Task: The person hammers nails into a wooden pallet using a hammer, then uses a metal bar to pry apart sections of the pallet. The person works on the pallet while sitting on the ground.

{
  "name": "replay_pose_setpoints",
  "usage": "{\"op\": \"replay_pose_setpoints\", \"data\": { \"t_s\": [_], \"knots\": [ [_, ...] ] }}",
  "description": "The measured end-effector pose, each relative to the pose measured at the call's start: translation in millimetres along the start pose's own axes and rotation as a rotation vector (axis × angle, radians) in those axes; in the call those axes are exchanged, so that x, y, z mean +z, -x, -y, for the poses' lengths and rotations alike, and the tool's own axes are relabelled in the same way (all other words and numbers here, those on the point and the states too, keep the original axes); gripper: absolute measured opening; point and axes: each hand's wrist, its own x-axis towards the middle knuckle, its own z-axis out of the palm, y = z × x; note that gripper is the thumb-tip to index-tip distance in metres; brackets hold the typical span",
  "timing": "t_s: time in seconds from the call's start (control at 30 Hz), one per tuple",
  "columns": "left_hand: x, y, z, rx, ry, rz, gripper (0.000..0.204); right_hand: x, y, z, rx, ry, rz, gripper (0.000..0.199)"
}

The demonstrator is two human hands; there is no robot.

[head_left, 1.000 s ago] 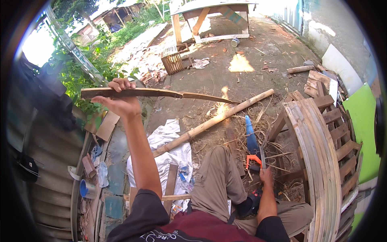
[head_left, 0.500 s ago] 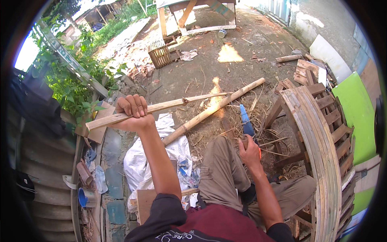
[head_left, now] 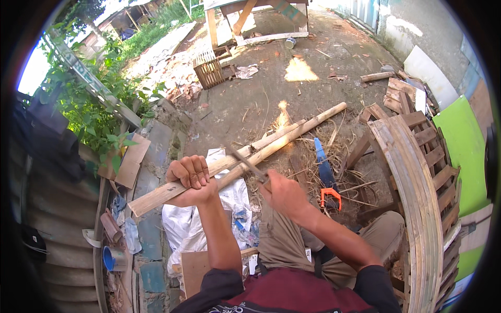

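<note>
Pale wood (head_left: 154,197) crosses the left hand (head_left: 191,179), fingers curled over it.

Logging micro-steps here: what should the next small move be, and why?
Perhaps press the knife lightly against the bamboo strip: the right hand holds the blade across it in view, while the left hand grips it toward its near end; contact is unclear.
</note>
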Motion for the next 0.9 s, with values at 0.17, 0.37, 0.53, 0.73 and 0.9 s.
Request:
{"op": "replay_pose_setpoints", "data": {
  "t_s": [0.17, 0.37, 0.53, 0.73, 0.9],
  "knots": [
    [8, 4, 2, 0.005, -0.022, 0.017, 0.068, -2, -16, -43, 0.094, 0.138, 0.075, 0.033],
    [-5, 7, -2, 0.005, -0.035, 0.005, 0.068, 10, -10, -33, -0.024, 0.011, 0.044, 0.033],
    [-11, 4, 0, 0.009, -0.023, -0.048, 0.07, 11, -10, -28, -0.049, 0.004, 0.045, 0.029],
    [-2, 14, 7, 0.066, -0.047, 0.089, 0.074, 0, -18, -67, 0.146, 0.112, 0.147, 0.03],
    [-3, 5, 10, -0.012, -0.028, 0.255, 0.071, -10, -25, -90, 0.275, 0.103, 0.146, 0.029]
  ]
}}
